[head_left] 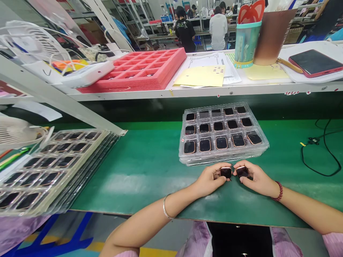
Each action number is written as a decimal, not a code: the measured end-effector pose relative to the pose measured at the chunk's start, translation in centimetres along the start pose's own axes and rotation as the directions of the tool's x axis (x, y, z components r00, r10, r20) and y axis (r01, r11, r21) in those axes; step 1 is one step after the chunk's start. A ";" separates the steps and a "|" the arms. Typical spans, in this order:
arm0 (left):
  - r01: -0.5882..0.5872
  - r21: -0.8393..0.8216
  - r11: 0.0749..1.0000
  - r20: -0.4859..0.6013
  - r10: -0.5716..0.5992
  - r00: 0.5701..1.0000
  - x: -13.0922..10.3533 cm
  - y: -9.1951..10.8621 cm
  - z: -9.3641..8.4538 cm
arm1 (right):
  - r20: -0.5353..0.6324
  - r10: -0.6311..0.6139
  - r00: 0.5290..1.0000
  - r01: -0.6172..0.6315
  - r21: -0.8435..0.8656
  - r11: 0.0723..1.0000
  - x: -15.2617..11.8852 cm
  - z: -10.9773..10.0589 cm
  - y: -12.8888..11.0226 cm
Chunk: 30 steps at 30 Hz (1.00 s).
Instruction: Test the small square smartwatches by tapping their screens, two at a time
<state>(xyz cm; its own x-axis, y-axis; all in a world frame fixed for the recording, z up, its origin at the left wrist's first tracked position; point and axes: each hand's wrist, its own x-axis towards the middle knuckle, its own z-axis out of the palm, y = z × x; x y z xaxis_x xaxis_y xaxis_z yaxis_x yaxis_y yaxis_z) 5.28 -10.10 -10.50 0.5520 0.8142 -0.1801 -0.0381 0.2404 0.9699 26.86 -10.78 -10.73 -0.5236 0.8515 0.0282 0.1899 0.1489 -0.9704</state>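
Clamps one dark-faced device (225, 172) in fingers of left hand (209, 180), one matching device (242, 171) in fingers of right hand (259, 180), near clear tray (214, 157) with fifteen others (221, 142) at twelve o'clock.

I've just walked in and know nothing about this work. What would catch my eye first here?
Probably the coral-red tray with its grid of compartments, on the white shelf behind the green tabletop. Next, likely, the left hand holding one dark-faced piece and the right hand a second dark-faced piece, just in front of the clear plastic tray with its rows of dark squares.
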 end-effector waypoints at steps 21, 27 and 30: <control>-0.003 0.012 1.000 0.014 0.003 1.000 0.1 -0.3 -0.1 | 0.002 0.049 0.999 -0.049 0.140 0.989 0.0 0.1 0.0; 0.008 0.041 0.999 0.004 -0.008 1.000 0.1 -0.1 0.0 | -0.007 0.087 0.996 -0.083 0.215 0.973 -0.1 0.1 0.1; 0.005 0.041 0.999 0.009 -0.006 1.000 0.0 -0.1 0.0 | 0.013 0.057 0.998 -0.059 0.206 0.977 -0.1 0.1 0.1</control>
<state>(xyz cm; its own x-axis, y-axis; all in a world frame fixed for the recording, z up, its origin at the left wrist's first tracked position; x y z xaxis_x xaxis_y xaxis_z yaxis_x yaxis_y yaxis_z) 5.30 -10.08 -10.59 0.5599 0.8079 -0.1840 -0.0013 0.2229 0.9748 26.83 -10.88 -10.90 -0.5229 0.8518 -0.0306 0.0449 -0.0083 -0.9990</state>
